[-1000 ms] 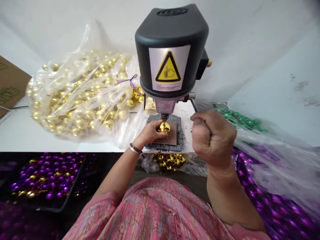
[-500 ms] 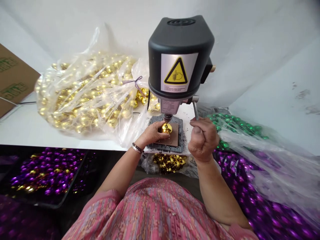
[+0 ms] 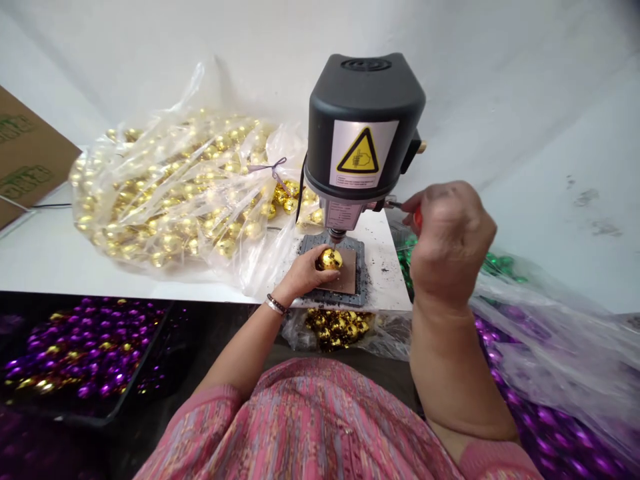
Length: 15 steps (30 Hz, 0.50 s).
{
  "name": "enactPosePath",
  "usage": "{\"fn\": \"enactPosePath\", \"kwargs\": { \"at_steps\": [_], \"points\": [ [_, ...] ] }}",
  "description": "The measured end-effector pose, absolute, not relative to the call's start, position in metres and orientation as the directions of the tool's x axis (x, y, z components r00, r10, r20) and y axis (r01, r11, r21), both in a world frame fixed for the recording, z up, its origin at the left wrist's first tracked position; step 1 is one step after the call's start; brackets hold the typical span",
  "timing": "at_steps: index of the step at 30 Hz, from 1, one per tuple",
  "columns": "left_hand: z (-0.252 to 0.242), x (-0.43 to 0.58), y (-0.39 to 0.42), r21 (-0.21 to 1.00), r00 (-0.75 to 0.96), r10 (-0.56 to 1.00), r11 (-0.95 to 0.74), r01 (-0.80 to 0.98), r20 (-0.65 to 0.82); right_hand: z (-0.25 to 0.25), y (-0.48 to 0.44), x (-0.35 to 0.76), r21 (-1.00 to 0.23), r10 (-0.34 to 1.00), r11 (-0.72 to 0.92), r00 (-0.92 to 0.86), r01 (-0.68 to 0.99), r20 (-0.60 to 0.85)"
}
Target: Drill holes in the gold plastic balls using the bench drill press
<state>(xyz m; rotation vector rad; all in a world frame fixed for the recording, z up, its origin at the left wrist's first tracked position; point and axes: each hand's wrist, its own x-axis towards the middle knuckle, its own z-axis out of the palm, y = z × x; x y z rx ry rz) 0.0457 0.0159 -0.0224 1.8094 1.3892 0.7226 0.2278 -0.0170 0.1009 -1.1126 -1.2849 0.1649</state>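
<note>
A shiny gold ball with dark specks on it sits on the brown board of the drill press, under the bit. My left hand grips it from the left between thumb and fingers. My right hand is closed around the feed lever of the drill press, raised to the right of the machine; a bit of red knob shows between the fingers. The brown board lies on the grey base, with dark shavings scattered around it.
A clear bag of gold balls lies left on the white table. Below the table edge is an open bag of gold balls. A crate of purple balls stands lower left; green balls and purple balls lie right.
My right hand has swung up and to the right with the lever. The drill bit has lifted off the gold ball, which has shifted slightly left in my left hand.
</note>
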Motion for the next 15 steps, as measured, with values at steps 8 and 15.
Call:
{"fn": "enactPosePath", "kwargs": {
  "at_steps": [8, 15],
  "points": [
    [-0.013, 0.014, -0.033, 0.843, 0.548, 0.827, -0.206, 0.497, -0.121, 0.108, -0.009, 0.228, -0.77, 0.681, 0.509, 0.366, 0.385, 0.634],
    [0.0, -0.016, 0.02, 0.858, 0.036, 0.995, -0.096, 0.505, 0.09, 0.101, -0.012, 0.229, -0.763, 0.671, 0.512, 0.37, 0.395, 0.642]
  ]
}}
